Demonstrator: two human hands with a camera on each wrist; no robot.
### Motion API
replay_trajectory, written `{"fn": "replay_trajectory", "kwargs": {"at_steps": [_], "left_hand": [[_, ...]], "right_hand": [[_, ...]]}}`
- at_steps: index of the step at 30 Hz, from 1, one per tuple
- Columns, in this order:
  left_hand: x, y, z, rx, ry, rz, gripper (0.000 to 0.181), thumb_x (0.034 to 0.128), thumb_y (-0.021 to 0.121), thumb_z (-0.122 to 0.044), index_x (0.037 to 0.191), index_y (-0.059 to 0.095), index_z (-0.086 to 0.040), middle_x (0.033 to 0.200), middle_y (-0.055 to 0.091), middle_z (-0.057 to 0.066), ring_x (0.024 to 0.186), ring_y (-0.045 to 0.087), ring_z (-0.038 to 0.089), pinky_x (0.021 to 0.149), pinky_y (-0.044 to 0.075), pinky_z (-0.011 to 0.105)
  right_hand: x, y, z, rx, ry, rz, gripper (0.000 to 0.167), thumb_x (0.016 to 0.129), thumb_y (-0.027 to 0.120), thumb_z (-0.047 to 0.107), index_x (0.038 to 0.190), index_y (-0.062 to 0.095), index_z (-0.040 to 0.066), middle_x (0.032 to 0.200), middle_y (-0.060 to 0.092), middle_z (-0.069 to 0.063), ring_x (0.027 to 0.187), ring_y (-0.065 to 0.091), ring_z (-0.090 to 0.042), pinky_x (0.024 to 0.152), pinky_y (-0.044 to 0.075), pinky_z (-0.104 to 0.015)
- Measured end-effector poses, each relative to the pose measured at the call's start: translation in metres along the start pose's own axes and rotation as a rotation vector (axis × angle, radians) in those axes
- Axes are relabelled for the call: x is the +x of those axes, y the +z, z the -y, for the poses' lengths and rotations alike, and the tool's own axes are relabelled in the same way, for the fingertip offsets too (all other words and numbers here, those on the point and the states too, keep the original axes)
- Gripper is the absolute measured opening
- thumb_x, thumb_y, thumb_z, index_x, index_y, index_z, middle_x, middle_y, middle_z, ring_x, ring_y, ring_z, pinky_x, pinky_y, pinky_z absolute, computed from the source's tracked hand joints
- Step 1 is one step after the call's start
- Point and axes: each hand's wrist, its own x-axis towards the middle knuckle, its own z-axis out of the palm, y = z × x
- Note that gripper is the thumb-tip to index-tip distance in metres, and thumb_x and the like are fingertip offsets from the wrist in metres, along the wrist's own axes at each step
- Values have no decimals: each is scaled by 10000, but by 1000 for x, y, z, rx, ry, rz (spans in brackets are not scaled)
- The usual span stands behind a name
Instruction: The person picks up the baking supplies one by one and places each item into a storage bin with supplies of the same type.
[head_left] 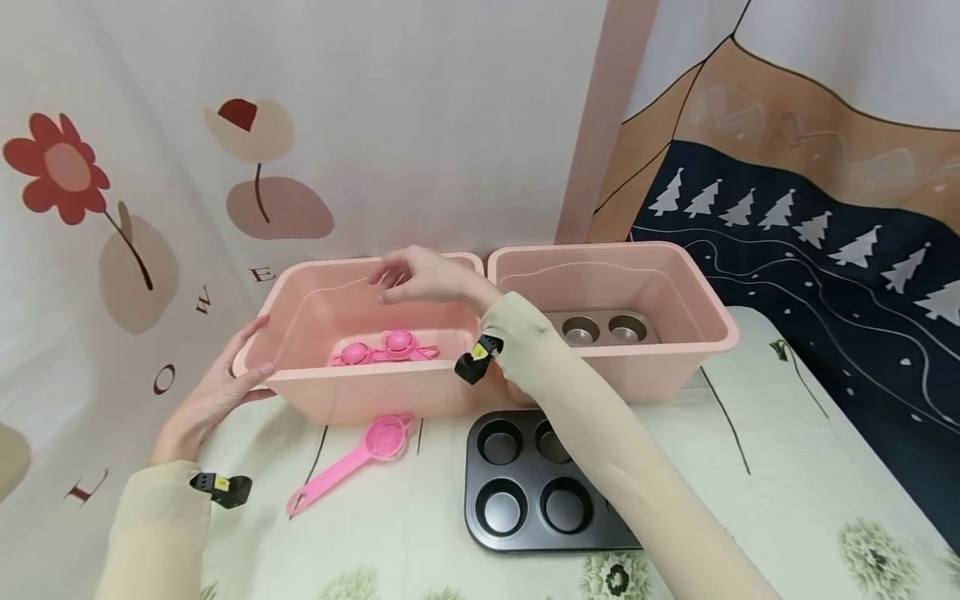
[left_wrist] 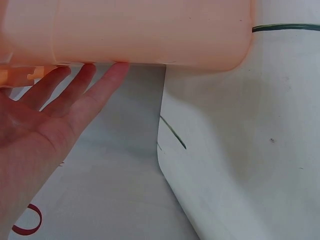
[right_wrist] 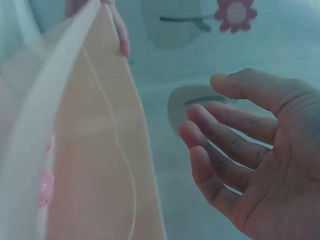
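My left hand [head_left: 217, 400] lies against the left end of a pink plastic bin [head_left: 375, 392]. Its straight fingers [left_wrist: 80, 100] touch the bin's outer side in the left wrist view. Above that bin is my right hand [head_left: 427, 275], fingers loosely bent and holding nothing; the right wrist view shows the hand [right_wrist: 265, 150] beside the bin's wall. At least two pink egg separators [head_left: 401, 343] lie inside the bin, partly hidden by its front wall. Another pink egg separator [head_left: 352, 462], with a long handle, lies on the table in front.
A second pink bin [head_left: 622, 362] stands to the right, with a brownish muffin pan [head_left: 603, 321] inside. In front lies a dark muffin pan [head_left: 532, 508], partly covered by my right forearm. A printed curtain [head_left: 435, 125] hangs behind the bins.
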Motion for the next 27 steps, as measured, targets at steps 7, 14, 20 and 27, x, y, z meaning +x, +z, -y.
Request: {"fn": "replay_trajectory", "kwargs": {"at_steps": [7,14,20,27], "left_hand": [[-1,-2,1,-24,11,10,743,983,521,-72,1553,127,-340,1483,103,200,1061,531,27,755,561,290],[-1,-1,-1,-18,0,17,749,983,528,-86,1552,119,-349,1496,81,204,1073,527,35,765,560,294],[-1,-2,-1,-28,-10,17,746,983,529,-84,1552,128,-352,1479,84,201,1064,531,30,767,558,291],[-2,-1,-1,-48,-11,23,744,982,538,-99,1552,130,-349,1484,76,184,1056,527,5,771,556,283]], "right_hand": [[-6,14,18,-5,-76,29,320,892,631,-10,1210,609,-42,1071,663,-111,968,621,-130,892,461,-177],[-11,28,23,-43,-89,43,294,893,643,20,1185,625,-7,998,679,-68,922,631,-103,857,470,-158],[-17,39,26,-55,-141,82,312,885,673,40,1185,616,-23,983,685,-65,912,629,-77,853,471,-154],[-26,56,28,49,-194,84,291,885,669,10,1170,624,-30,942,692,-41,872,636,-60,841,498,-189]]}}
